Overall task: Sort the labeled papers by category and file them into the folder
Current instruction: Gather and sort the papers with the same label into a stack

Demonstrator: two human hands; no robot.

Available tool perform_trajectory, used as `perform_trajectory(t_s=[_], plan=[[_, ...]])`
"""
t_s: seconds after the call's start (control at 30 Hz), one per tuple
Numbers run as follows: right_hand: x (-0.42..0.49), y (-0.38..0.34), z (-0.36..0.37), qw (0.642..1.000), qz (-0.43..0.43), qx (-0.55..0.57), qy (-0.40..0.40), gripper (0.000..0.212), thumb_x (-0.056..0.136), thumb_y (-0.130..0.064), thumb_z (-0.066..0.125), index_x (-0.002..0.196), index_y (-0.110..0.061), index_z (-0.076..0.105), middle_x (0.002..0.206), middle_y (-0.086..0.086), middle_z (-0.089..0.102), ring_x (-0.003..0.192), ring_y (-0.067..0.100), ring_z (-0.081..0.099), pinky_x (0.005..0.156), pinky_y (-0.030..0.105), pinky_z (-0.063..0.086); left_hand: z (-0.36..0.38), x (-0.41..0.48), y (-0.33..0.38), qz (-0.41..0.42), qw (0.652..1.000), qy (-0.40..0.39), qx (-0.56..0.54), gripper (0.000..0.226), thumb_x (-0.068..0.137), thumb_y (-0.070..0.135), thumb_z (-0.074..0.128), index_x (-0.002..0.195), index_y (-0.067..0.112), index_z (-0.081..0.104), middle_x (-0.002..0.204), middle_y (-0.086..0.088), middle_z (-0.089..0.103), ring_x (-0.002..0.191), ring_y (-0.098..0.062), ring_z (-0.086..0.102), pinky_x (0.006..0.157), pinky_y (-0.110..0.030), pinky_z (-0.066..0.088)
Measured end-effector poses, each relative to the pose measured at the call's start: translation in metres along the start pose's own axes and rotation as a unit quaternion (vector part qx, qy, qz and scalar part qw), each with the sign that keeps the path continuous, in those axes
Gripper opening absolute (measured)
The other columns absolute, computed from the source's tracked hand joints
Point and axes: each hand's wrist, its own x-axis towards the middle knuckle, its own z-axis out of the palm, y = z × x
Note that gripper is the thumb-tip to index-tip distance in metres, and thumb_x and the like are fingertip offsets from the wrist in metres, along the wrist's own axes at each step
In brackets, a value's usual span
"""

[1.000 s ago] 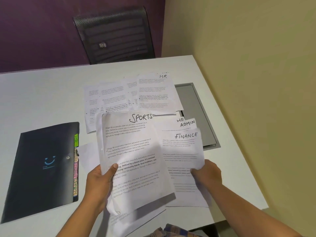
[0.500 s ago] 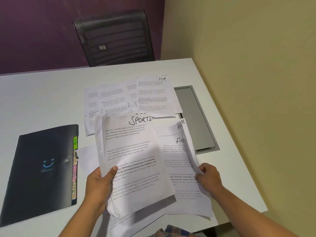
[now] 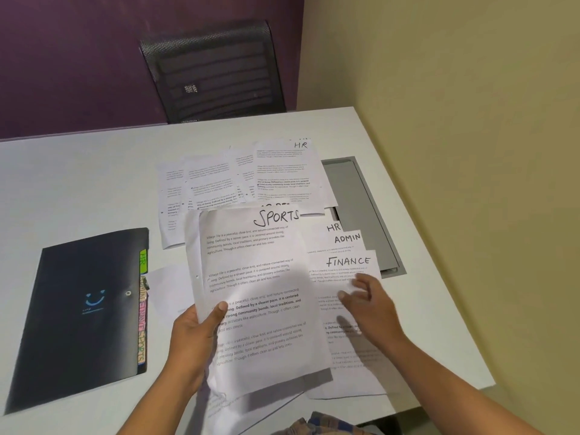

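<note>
My left hand point(image 3: 194, 334) grips the left edge of a small stack of sheets headed SPORTS point(image 3: 260, 296), lifted a little off the table. To its right lies a pile with a FINANCE sheet point(image 3: 348, 265) on top, and ADMIN point(image 3: 346, 238) and HR point(image 3: 333, 228) sheets peeking out behind it. My right hand point(image 3: 370, 309) hovers over the FINANCE sheet with fingers apart, holding nothing. A closed black folder point(image 3: 78, 309) with coloured index tabs point(image 3: 142, 315) lies at the left.
More printed sheets, one headed HR point(image 3: 282, 174), are spread across the back of the white table point(image 3: 78, 183). A grey cable hatch point(image 3: 361, 208) is set into the table at right. A black mesh chair point(image 3: 213, 73) stands behind. A beige wall runs along the right.
My right hand has let go of the FINANCE sheet, which it had lifted and curled; the sheet now lies flat and the hand sits above it. My left hand still holds the SPORTS stack.
</note>
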Motion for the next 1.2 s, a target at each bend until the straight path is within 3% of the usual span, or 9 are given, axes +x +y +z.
perform_trajectory(t_s=[0.17,0.43,0.57,0.7,0.77,0.87,0.97,1.07,1.2], plan=[[-0.019,-0.036,0.022,0.967,-0.006,0.128,-0.220,0.041,0.085,-0.030,0.075,0.123,-0.022,0.061,0.113,-0.003,0.075,0.103,0.014,0.072,0.089,0.033,0.057,0.009,-0.010,0.003,0.013,0.999,-0.038,0.025,0.022,0.096,0.026,0.058,0.105,0.012,0.072,0.096,-0.012,0.078,0.089,-0.030,0.075,0.082,-0.045,0.059],[-0.021,-0.039,0.036,0.989,-0.123,0.053,-0.068,0.011,0.083,-0.010,0.076,0.081,-0.021,0.074,0.068,-0.020,0.072,0.069,-0.001,0.069,0.057,0.011,0.050,-0.005,-0.002,-0.004,0.166,0.964,-0.021,0.205,0.026,0.089,0.009,0.070,0.085,0.035,0.074,0.082,0.025,0.075,0.082,0.002,0.071,0.074,-0.024,0.056],[-0.021,-0.025,0.041,0.981,-0.172,0.014,-0.095,0.030,0.079,0.000,0.077,0.097,-0.024,0.073,0.087,-0.028,0.071,0.087,-0.015,0.065,0.073,0.003,0.047,-0.014,0.005,-0.017,0.235,0.939,-0.056,0.245,0.037,0.085,-0.003,0.071,0.106,0.028,0.074,0.097,0.023,0.073,0.094,0.015,0.063,0.082,-0.002,0.045],[-0.015,-0.010,0.046,0.976,-0.198,-0.027,-0.090,0.035,0.077,0.000,0.079,0.108,-0.016,0.072,0.107,-0.010,0.073,0.099,-0.010,0.065,0.085,0.008,0.047,-0.020,0.019,-0.025,0.171,0.964,-0.079,0.190,0.025,0.084,0.002,0.071,0.104,0.016,0.078,0.111,0.005,0.074,0.107,-0.007,0.066,0.103,-0.028,0.046],[-0.013,-0.014,0.045,0.977,-0.186,-0.075,-0.075,0.021,0.083,-0.008,0.077,0.103,-0.008,0.074,0.100,-0.001,0.073,0.085,-0.016,0.063,0.075,0.004,0.045,-0.016,0.022,-0.020,0.142,0.972,-0.069,0.173,0.031,0.085,-0.006,0.067,0.094,0.021,0.081,0.108,0.008,0.075,0.103,-0.010,0.068,0.100,-0.032,0.047],[-0.008,-0.013,0.044,0.981,-0.135,-0.120,-0.076,0.037,0.088,-0.024,0.071,0.092,0.013,0.067,0.066,0.013,0.067,0.044,0.003,0.050,0.048,0.019,0.038,-0.011,0.017,-0.012,0.184,0.956,-0.090,0.209,0.033,0.085,-0.013,0.066,0.098,0.016,0.076,0.095,0.020,0.075,0.093,0.009,0.066,0.085,-0.008,0.047],[-0.013,-0.021,0.049,0.979,-0.123,-0.135,-0.090,0.012,0.089,-0.014,0.069,0.099,-0.009,0.067,0.087,-0.001,0.070,0.079,0.007,0.065,0.069,0.008,0.049,-0.011,0.015,-0.004,0.197,0.922,-0.144,0.302,0.037,0.090,-0.009,0.062,0.108,0.024,0.069,0.099,0.025,0.062,0.087,0.019,0.059,0.080,0.002,0.040],[-0.019,-0.036,0.056,0.985,-0.118,-0.101,-0.073,0.022,0.091,-0.013,0.067,0.109,-0.024,0.059,0.098,-0.008,0.067,0.094,0.008,0.064,0.071,0.001,0.044,-0.017,0.024,0.003,0.204,0.927,-0.126,0.288,0.019,0.095,0.018,0.065,0.078,0.023,0.072,0.075,0.013,0.066,0.072,-0.001,0.055,0.066,-0.020,0.047],[-0.017,-0.054,0.059,0.993,-0.112,-0.045,-0.016,0.008,0.092,-0.017,0.067,0.085,-0.019,0.067,0.077,0.000,0.073,0.070,0.016,0.068,0.057,0.015,0.047,-0.025,0.030,0.011,0.123,0.957,-0.106,0.241,0.025,0.093,0.041,0.063,0.094,0.018,0.072,0.087,0.005,0.075,0.077,-0.012,0.070,0.072,-0.041,0.060]])
